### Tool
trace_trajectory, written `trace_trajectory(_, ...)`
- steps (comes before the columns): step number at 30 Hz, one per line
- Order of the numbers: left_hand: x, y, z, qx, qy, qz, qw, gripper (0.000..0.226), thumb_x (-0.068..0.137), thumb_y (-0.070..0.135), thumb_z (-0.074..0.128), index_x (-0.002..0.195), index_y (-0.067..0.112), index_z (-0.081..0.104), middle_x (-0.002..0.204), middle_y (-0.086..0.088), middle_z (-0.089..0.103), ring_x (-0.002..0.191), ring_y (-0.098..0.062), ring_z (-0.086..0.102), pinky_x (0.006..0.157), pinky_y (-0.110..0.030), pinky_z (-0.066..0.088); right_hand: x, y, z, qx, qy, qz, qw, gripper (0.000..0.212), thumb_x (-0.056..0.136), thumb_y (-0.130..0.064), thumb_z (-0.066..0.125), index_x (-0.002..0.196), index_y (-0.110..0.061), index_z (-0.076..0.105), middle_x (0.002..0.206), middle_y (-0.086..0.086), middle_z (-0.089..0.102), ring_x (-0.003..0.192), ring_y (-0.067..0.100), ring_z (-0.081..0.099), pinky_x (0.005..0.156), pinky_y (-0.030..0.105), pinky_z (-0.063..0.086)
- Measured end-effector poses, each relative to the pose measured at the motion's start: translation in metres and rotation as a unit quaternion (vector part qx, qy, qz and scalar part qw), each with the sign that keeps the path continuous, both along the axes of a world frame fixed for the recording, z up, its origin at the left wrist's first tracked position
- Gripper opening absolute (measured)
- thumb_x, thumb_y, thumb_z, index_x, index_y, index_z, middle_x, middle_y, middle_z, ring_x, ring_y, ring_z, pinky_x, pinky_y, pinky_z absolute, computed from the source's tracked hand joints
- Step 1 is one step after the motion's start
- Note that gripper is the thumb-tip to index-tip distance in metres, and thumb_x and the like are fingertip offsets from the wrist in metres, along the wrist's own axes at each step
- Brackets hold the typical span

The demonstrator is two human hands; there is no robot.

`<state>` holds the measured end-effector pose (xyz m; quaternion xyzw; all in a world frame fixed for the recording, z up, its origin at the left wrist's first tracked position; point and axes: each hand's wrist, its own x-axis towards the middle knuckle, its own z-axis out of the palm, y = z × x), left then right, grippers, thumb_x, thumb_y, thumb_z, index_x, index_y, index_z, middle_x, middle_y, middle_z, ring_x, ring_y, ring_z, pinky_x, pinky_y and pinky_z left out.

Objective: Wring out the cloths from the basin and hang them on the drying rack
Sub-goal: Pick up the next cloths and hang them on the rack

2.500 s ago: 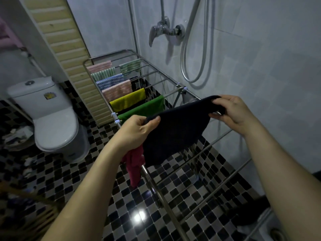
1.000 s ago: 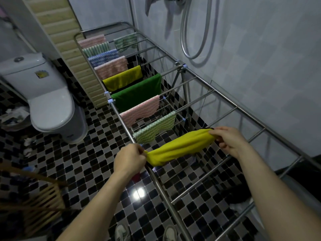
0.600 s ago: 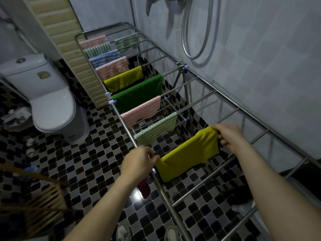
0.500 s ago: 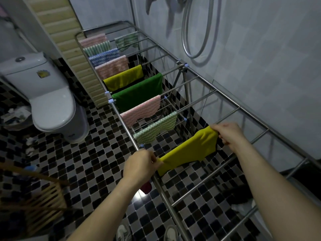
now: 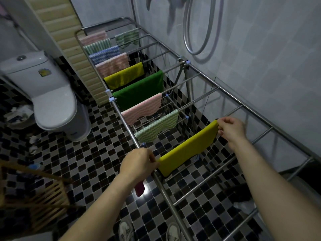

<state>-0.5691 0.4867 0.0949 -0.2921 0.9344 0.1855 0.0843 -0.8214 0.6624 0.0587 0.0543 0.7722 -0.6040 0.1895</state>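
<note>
The yellow cloth (image 5: 187, 148) hung folded over a rod of the drying rack (image 5: 171, 206), just right of the frame's centre. The left hand (image 5: 139, 164) pinched its near corner beside the rack's side rail, and a red cloth (image 5: 139, 190) dangled from beneath that hand's curled fingers. The right hand (image 5: 231, 129) pinched the far corner between thumb and fingertips. Further up the rack hung a green zigzag cloth (image 5: 156, 130), a pink zigzag cloth (image 5: 142, 108) and a dark green cloth (image 5: 139, 91). A white toilet (image 5: 52, 94) stood at the left on the checkered floor (image 5: 86, 153).
</note>
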Motion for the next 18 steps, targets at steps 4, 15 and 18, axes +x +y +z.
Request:
trace_trajectory(4,-0.001,-0.002,-0.001,0.005,-0.01,0.0,1.0,0.017,0.086,0.038,0.069,0.091,0.023,0.074,0.08,0.007,0.069,0.07,-0.007,0.063,0.054,-0.018,0.04,-0.003,-0.002,-0.002,0.017,0.003,-0.014,1.0,0.016,0.091,-0.008,0.06,0.079,-0.017,0.061,0.082,0.007,0.06,0.073,0.015,0.057,0.062,0.025,0.051)
trace_trajectory(15,0.011,-0.022,0.028,0.263,0.009,0.054,0.963,0.024,0.085,0.031,0.071,0.108,0.026,0.064,0.095,-0.001,0.065,0.077,-0.012,0.063,0.065,-0.023,0.051,0.006,-0.003,0.045,0.269,0.102,0.148,0.946,0.061,0.086,-0.018,0.068,0.138,-0.017,0.035,0.141,0.018,0.036,0.117,0.033,0.049,0.08,0.033,0.041)
trace_trajectory(18,0.026,-0.041,0.061,0.475,0.073,0.105,0.871,0.031,0.084,0.01,0.07,0.112,0.02,0.065,0.095,-0.014,0.063,0.075,-0.019,0.059,0.074,-0.033,0.051,0.023,-0.013,0.092,0.208,0.107,0.258,0.937,0.045,0.089,-0.024,0.064,0.131,-0.022,0.048,0.129,0.013,0.053,0.108,0.026,0.056,0.088,0.038,0.048)
